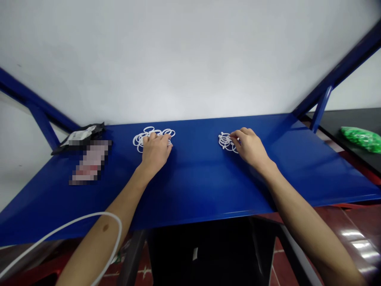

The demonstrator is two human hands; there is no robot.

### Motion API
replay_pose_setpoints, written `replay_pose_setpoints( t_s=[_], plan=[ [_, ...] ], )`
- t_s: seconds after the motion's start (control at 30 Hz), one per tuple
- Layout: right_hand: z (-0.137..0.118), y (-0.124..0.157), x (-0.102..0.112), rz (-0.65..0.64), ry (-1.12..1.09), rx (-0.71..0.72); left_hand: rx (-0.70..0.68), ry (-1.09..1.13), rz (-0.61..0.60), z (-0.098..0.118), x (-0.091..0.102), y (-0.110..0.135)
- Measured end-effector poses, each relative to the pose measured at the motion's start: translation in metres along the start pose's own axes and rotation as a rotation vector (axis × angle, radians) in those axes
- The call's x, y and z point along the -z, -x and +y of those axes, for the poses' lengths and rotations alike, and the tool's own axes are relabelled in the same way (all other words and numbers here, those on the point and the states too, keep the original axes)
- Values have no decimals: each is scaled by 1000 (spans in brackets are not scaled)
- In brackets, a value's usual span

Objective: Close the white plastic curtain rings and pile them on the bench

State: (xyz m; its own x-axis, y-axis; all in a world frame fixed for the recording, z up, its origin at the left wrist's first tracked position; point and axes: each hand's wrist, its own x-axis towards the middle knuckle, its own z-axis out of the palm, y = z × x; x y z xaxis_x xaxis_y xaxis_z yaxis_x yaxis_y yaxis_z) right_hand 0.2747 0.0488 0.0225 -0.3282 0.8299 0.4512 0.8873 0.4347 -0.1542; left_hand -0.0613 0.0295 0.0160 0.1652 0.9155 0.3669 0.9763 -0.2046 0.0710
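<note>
On the blue surface (193, 174), left hand (156, 151) sat loosely curled over the left-half white ring pile (139, 140), hold unclear, right hand (251, 146) near-pinched at the right-half knobbed ring pile (225, 142), grip unclear; light single-ring pinches seemed best against tangling.

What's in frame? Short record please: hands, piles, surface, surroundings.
left_hand: left hand over the left pile of white loops; grip hidden
right_hand: right hand, fingertips at the right pile of white loops; grip unclear
piles: two, apart; left spreads wider
surface: blue table against a pale wall
table_left: black packet, pixelated item
beyond_right: green packet on a dark surface
foreground: white cable crossing left forearm in view
</note>
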Motion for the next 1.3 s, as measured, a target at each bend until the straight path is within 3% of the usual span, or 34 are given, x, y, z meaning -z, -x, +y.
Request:
replay_pose_setpoints(
  t_s=[0.13, 0.3, 0.4, 0.6, 0.73, 0.9, 1.03, 1.3],
  plan=[
    [-23, 2, 0, 4, -131, 89, 7, 140, 40, 4, 5, -3],
    [-57, 11, -12, -115, -411, 223, -13, 561, 46, 18, 18, -4],
    [-71, 16, -20, -135, -558, 222, -15, 771, -25, 27, 23, 0],
    [-79, 17, -23, -26, -741, 200, -44, 1095, -207, 49, 17, 12],
    [-78, 16, -21, -58, -861, 96, 16, 1233, -210, 61, 5, 18],
    [-76, 15, -21, -60, -938, -38, 51, 1176, -177, 64, -6, 21],
    [-75, 16, -20, -77, -902, 56, 7, 988, -89, 64, -4, 22],
    [-75, 21, -14, -66, -792, 215, -241, 679, 133, 70, -3, 32]
  ],
)
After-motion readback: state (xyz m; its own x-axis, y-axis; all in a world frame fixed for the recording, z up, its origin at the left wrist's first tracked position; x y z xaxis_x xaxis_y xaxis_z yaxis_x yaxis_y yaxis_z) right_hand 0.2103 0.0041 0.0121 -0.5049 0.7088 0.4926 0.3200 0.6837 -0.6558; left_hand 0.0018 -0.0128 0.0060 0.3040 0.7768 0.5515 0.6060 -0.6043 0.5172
